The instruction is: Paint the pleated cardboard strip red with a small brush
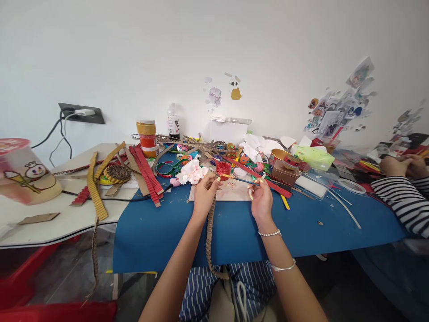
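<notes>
Strip of ridged brown cardboard (209,232) hangs from the person's left hand (205,192), its long axis close to upright. It drops past the front edge of the blue table cover (161,237), bowing slightly, and its lower end curls off to the right above the lap. A paintbrush (244,180) sits nearly level in the right hand (261,199), its long axis running side to side, tip end toward the left hand, blue handle sloping a little downward to the right. Whether the bristles touch the strip is too small to make out.

Thumb and fingers of the left hand pinch the strip's top, the forearm leaning inward to the right. The right hand pinches the brush handle with fingers curled; its forearm, ringed by a beaded bracelet (269,234), slants inward to the left. Both hands are raised near a pale board (234,195), with a red paint jar (223,168) just beyond.
</notes>
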Action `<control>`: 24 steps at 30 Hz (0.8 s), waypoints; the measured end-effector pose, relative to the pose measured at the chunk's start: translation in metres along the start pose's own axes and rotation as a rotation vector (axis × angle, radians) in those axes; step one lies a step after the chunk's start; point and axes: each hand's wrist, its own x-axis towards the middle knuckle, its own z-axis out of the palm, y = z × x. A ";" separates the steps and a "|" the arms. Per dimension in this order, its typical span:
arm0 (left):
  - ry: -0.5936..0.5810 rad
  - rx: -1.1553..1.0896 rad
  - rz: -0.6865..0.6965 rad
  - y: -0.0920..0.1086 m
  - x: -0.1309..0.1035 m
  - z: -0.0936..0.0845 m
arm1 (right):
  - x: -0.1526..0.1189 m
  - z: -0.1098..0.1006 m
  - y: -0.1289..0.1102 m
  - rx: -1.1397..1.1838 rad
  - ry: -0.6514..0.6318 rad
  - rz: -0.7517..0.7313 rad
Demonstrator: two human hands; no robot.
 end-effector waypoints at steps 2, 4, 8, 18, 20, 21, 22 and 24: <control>-0.003 -0.010 0.000 0.000 0.000 0.000 | 0.000 0.000 0.000 -0.007 0.004 -0.010; -0.001 -0.019 -0.005 0.000 0.000 0.000 | -0.001 0.000 0.000 -0.025 0.004 -0.012; 0.007 -0.017 -0.013 0.000 0.000 0.001 | -0.001 0.000 0.001 -0.068 -0.001 -0.010; 0.021 -0.011 -0.009 -0.001 0.000 0.001 | 0.001 -0.001 0.001 -0.060 0.021 -0.044; 0.021 -0.013 -0.007 -0.001 0.000 0.001 | 0.001 -0.001 0.002 -0.060 0.010 -0.038; 0.019 -0.012 -0.007 -0.001 0.000 0.001 | 0.001 -0.001 0.002 -0.063 0.005 -0.031; 0.017 -0.013 -0.007 -0.001 0.000 0.001 | 0.000 -0.001 0.001 -0.066 0.001 -0.023; 0.012 -0.018 -0.003 -0.001 0.000 0.001 | 0.000 0.000 0.001 -0.070 -0.004 -0.016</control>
